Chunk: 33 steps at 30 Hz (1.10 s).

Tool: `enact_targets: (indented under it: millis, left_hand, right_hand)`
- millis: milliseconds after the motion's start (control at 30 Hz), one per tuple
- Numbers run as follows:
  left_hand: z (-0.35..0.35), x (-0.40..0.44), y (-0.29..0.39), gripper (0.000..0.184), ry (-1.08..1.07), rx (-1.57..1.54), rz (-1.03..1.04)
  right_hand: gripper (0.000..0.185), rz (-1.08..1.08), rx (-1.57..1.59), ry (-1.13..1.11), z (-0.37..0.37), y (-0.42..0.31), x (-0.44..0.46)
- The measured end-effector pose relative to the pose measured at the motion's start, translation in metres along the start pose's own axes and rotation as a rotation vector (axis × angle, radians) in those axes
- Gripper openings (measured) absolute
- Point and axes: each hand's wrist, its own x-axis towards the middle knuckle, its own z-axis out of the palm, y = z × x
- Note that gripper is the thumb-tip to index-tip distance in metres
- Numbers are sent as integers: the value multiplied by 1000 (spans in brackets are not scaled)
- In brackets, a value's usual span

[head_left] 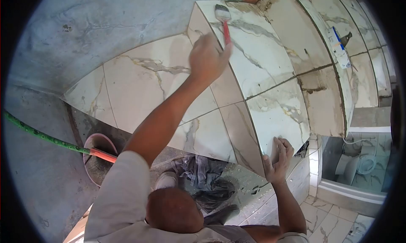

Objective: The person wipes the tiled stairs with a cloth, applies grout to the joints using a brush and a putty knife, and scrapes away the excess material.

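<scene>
My left hand (207, 59) is over the front edge of an upper tiled step (266, 69), beside its narrow riser. It is blurred and its fingers look bent; whatever may be under them is hidden. A paintbrush (225, 25) with a red handle and dark bristles lies on that step, its handle end by my left thumb. The brush looks sharp while the hand is smeared. My right hand (279, 160) rests on the near end of the same step, thumb by the front edge and fingers apart, holding nothing.
A wider tiled step (148, 74) lies below, against a grey wall (105, 23). More steps rise rightward, with a blue-edged scraper-like tool (338, 38) on one. A bucket (99, 158), a green hose (46, 135) and dark cloth (203, 171) are below. A toilet (366, 162) shows through a doorway.
</scene>
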Motion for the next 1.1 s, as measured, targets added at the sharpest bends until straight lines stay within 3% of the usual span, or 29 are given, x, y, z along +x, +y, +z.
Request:
enact_targets:
  millis: [100, 167, 200, 300, 333, 400, 500, 600, 733, 800, 967, 1033, 1100]
  left_hand:
    - [27, 49, 16, 31, -47, 241, -37]
    - [39, 64, 9, 26, -385, 331, -187]
    - [32, 66, 9, 18, -396, 278, -148]
    - [25, 50, -37, 13, -227, 205, -62]
    - [-4, 36, -43, 11, -111, 148, 65]
    - [-66, 16, -53, 14, -104, 4, -235]
    - [-111, -13, -97, 20, -101, 41, -348]
    - [-96, -31, -143, 12, -273, 168, -218]
    - [-29, -4, -166, 11, -275, 219, -151]
    - [-6, 17, -177, 15, -408, 439, -154]
    - [-17, 28, -189, 23, -345, 514, -65]
    - [-34, 23, -151, 18, -260, 470, -220]
    - [-28, 26, -150, 18, -320, 475, -197]
  right_hand:
    - [64, 1, 15, 15, 3, 1, -1]
    - [63, 4, 7, 6, 1, 1, -1]
    - [63, 24, -3, -2, 1, 0, -1]
    - [63, 26, 9, 13, 2, 2, -2]
    - [63, 38, 11, 13, 2, 2, -4]
    - [64, 27, 16, 7, 1, 2, -1]
    - [64, 33, 8, -7, 0, 1, -1]
    - [64, 24, 17, 4, 1, 2, -1]
    - [65, 20, 10, 7, 1, 3, -1]
    - [65, 26, -2, -1, 2, 4, -2]
    - [65, 55, 35, 2, 1, 3, 0]
    - [66, 71, 28, -1, 1, 2, -1]
    - [67, 65, 17, -11, 1, 2, 0]
